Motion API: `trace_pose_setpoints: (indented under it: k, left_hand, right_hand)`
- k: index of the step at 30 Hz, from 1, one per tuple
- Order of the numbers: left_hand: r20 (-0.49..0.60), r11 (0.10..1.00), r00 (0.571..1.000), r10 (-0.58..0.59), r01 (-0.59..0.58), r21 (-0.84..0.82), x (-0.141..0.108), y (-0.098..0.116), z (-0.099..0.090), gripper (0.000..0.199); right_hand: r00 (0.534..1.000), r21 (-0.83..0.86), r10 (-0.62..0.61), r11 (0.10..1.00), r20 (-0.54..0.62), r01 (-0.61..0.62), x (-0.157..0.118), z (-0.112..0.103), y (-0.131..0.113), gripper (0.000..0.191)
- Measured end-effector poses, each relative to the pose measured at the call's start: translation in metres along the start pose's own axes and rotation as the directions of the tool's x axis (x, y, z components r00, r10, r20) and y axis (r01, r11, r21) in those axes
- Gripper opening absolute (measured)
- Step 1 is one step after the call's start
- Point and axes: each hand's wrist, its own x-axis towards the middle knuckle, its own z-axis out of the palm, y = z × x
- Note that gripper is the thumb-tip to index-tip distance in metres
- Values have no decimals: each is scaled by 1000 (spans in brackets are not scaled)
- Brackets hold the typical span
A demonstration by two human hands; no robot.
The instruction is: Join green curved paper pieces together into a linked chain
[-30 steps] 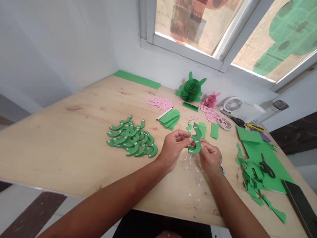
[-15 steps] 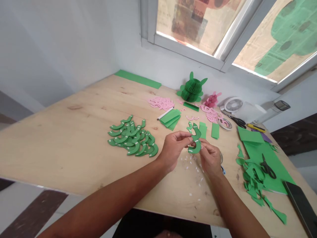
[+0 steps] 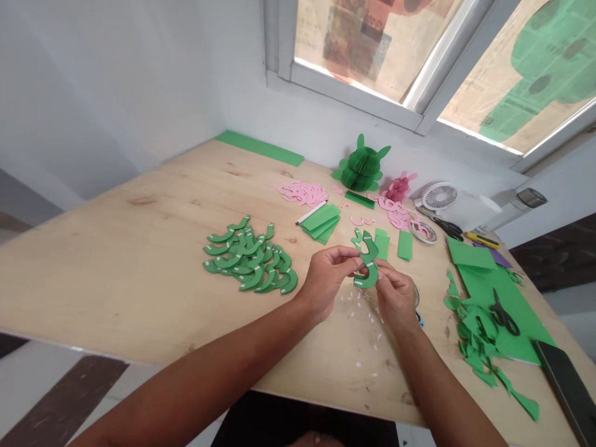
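Between my two hands is a curved green paper cutout (image 3: 369, 275) with small white strips on it, held over the table. My left hand (image 3: 328, 276) pinches it from the left side, thumb and fingers together. From the right, my right hand (image 3: 395, 295) grips its edge with closed fingertips. Whether it is one piece or several layers I cannot tell. Left of my hands lies a heap of similar green paper cutouts (image 3: 251, 256), also bearing white strips. Small white paper bits (image 3: 371, 317) are scattered on the table below my hands.
Behind my hands lie green paper rectangles (image 3: 321, 222), a white pen (image 3: 311, 213) and pink cutouts (image 3: 302, 193). A green honeycomb paper figure (image 3: 361, 167) stands by the wall. On the right are scissors (image 3: 503, 313), green scraps (image 3: 477, 332), a dark phone-like slab (image 3: 565, 391) and a fan (image 3: 438, 196).
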Motion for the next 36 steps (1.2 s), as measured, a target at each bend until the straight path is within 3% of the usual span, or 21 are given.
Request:
trace_pose_setpoints:
  k: [23,28,32,36]
  left_hand:
    - [11,999,999,30,-30,23,4,1,-2,16]
    - [0,998,999,36,-36,43,7,-2,-5,18]
    - [-14,997,999,40,-39,59,9,-5,-7,19]
    - [-30,996,998,49,-46,75,8,-4,-7,16]
  right_hand:
    - [1000,-2,11,1000,11,-11,1,1,0,13]
    - [999,-14,31,999,30,-31,1,2,-1,22]
    - [995,-29,81,996,-50,-82,1,1,3,30]
    - [989,-68,97,992,-109,-105,0,1,1,25]
